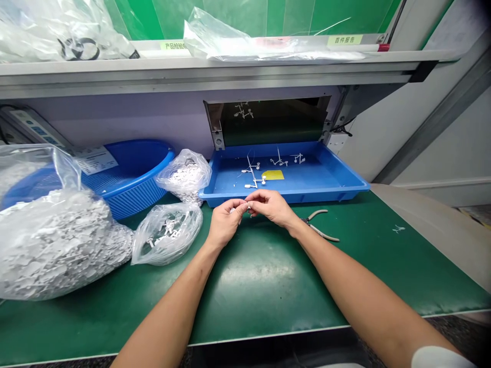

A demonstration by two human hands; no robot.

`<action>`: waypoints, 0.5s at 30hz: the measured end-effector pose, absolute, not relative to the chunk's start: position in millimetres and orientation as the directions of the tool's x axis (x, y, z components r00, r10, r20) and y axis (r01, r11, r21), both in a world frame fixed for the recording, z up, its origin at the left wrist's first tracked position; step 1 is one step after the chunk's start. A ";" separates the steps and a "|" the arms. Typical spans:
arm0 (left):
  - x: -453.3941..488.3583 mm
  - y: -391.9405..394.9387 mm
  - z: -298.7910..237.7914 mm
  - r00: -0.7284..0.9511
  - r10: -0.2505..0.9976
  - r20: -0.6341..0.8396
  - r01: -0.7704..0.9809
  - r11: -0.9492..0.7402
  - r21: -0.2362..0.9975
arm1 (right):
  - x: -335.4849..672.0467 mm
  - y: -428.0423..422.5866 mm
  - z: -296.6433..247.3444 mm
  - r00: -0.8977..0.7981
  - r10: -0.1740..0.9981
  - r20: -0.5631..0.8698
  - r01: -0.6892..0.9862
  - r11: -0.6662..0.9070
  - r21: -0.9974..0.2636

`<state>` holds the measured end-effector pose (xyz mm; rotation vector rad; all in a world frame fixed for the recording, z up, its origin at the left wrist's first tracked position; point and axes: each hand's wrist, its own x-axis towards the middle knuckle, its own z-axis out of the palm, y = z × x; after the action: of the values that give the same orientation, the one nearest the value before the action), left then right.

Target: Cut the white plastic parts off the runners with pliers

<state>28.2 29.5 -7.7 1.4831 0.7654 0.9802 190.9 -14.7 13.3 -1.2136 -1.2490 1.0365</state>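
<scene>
My left hand (226,220) and my right hand (273,207) meet over the green table, just in front of the blue tray (326,195). Both are closed, thumbs and fingertips pinching a small white plastic part (248,207), mostly hidden by the fingers. Inside the tray lie several white branched plastic pieces (251,171) and a yellow tag (273,175). Pliers (324,232) with pale handles rest on the table beside my right wrist, their jaws partly hidden behind it. An open clear bag (169,235) of small white parts sits left of my left hand.
A large clear bag (61,245) of white pieces fills the left side, before a blue basket (134,189). Another clear bag (187,176) stands against the tray. Behind the tray is a wall opening with a dark belt (272,125); a metal shelf (230,76) runs above.
</scene>
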 end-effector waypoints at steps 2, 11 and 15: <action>29.2 29.8 -9.4 0.473 0.874 0.109 -0.088 -0.077 0.993 | 195.5 -15.4 13.4 0.022 0.995 0.099 0.093 0.097 -0.991; 21.9 37.9 -10.5 0.672 0.740 -0.030 -0.253 0.267 0.930 | 196.6 -17.8 11.9 -0.115 0.992 0.051 -0.082 0.042 -0.996; 18.0 39.2 -10.6 0.726 0.687 -0.031 -0.271 0.328 0.905 | 195.8 -17.9 8.1 -0.138 0.990 0.035 -0.136 0.016 -0.991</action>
<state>18.0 39.2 -10.6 1.0637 0.4541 0.6559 195.8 -17.9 8.1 -1.0206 -1.2208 1.3525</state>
